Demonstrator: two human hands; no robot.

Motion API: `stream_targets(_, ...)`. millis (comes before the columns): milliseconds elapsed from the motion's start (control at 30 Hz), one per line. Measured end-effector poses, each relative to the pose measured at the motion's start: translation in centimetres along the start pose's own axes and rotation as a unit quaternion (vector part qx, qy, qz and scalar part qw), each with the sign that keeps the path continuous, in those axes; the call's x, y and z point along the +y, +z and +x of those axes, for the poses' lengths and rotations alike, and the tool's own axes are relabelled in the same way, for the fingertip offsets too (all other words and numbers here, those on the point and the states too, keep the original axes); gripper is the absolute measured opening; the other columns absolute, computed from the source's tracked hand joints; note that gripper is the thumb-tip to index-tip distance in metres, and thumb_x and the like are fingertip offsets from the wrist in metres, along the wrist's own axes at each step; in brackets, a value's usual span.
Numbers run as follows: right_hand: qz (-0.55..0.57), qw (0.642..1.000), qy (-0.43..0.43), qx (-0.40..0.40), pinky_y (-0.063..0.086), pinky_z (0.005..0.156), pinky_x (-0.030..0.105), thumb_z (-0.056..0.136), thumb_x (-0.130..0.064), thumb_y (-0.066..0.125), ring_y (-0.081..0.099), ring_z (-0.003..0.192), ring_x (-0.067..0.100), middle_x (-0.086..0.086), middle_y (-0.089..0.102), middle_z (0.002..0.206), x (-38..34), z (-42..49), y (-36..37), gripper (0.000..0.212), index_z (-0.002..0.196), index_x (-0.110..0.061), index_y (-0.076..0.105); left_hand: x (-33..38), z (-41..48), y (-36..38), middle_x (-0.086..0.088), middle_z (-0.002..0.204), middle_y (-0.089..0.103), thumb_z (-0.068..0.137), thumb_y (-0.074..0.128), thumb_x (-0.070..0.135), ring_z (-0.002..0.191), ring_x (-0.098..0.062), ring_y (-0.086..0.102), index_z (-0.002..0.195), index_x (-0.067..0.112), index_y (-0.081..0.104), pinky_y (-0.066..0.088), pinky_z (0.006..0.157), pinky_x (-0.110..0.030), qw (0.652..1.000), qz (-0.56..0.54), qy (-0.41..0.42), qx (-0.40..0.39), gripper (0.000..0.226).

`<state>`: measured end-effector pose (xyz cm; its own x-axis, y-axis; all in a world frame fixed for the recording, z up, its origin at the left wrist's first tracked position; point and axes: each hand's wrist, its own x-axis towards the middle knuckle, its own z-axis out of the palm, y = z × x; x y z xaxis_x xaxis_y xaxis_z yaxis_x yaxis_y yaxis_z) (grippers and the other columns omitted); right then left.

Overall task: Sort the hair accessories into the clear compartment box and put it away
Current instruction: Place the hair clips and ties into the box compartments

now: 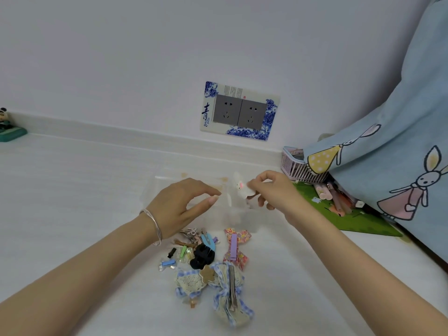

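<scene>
A clear compartment box (164, 183) lies on the white tabletop, hard to make out against it. My right hand (274, 192) pinches a fluffy white bunny hair clip (240, 187) above the box. My left hand (179, 207), with a silver bangle, hovers over the box's left half with fingers apart and empty. In front of the box lies a pile of accessories: a black claw clip (202, 257), a floral bow with a purple clip (236, 246), two blue gingham lace bows (228, 289), and several small coloured clips (184, 251).
A pink basket (295, 168) stands at the back right beside a green mat (339, 214) with pens. A blue rabbit-print curtain (388, 141) hangs at the right. A double wall socket (240, 112) is behind. A panda figure (7, 127) sits far left.
</scene>
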<state>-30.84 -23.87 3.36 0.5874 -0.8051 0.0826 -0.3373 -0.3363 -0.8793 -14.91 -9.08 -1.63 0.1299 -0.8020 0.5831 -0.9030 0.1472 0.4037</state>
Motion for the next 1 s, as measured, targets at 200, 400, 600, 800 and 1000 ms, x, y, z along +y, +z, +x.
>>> stream_targets(200, -0.19, 0.978, -0.09, 0.018, 0.048, 0.061, 0.029, 0.084, -0.034, 0.06, 0.057, 0.058, 0.014, 0.003, 0.073, 0.074, 0.0, 1.4, 0.7, 0.022, 0.07, -0.017, 0.059, -0.3, 0.1, 0.0, 0.021, 0.108, 0.06, 0.085, 0.023, 0.065, 0.103, 0.006, 0.049, 0.11, 0.034, 0.06, 0.04, 0.085, -0.015, 1.0, 0.007, 0.0, -0.007, 0.054)
stream_targets(400, -0.239, 0.934, -0.26, -0.051, 0.042, 0.085, 0.026, 0.094, -0.03, 0.05, 0.059, 0.093, 0.006, -0.013, 0.069, 0.097, 1.2, -0.3, 0.3, 0.019, 0.096, -0.024, 0.068, -0.4, 0.1, 0.0, 0.018, 0.108, 0.062, 0.086, 0.023, 0.064, 0.102, 0.004, 0.051, 0.11, 0.034, 0.06, 0.044, 0.087, -0.023, 1.0, 0.008, 0.006, -0.005, 0.053)
stream_targets(600, -0.439, 0.831, -0.327, -0.099, -0.012, 0.114, 0.03, 0.1, -0.036, 0.029, 0.038, 0.129, 0.002, -0.011, 0.069, 0.109, 2.4, -0.2, 0.6, 0.041, 0.103, -0.024, 0.068, -0.6, 0.1, 0.1, 0.017, 0.108, 0.063, 0.086, 0.023, 0.064, 0.102, 0.004, 0.051, 0.11, 0.034, 0.06, 0.044, 0.087, -0.024, 1.0, 0.01, 0.005, -0.003, 0.053)
stream_targets(800, -0.418, 0.836, -0.347, -0.076, -0.013, 0.114, 0.027, 0.095, -0.041, 0.023, 0.041, 0.126, 0.001, -0.012, 0.069, 0.107, 1.8, -0.3, 0.4, 0.049, 0.096, -0.026, 0.069, -0.6, 0.1, 0.1, 0.02, 0.107, 0.061, 0.086, 0.023, 0.063, 0.102, 0.005, 0.05, 0.11, 0.034, 0.06, 0.042, 0.087, -0.02, 1.0, 0.013, 0.002, -0.01, 0.053)
stream_targets(1000, -0.151, 0.934, -0.315, -0.069, 0.044, 0.084, 0.022, 0.088, -0.031, 0.061, 0.06, 0.09, 0.005, -0.014, 0.07, 0.088, 2.6, -3.9, -0.8, 0.011, 0.088, -0.027, 0.071, -0.4, 0.1, 0.1, 0.023, 0.103, 0.06, 0.086, 0.023, 0.063, 0.099, 0.006, 0.05, 0.108, 0.034, 0.061, 0.039, 0.084, -0.014, 0.999, 0.027, 0.011, -0.034, 0.053)
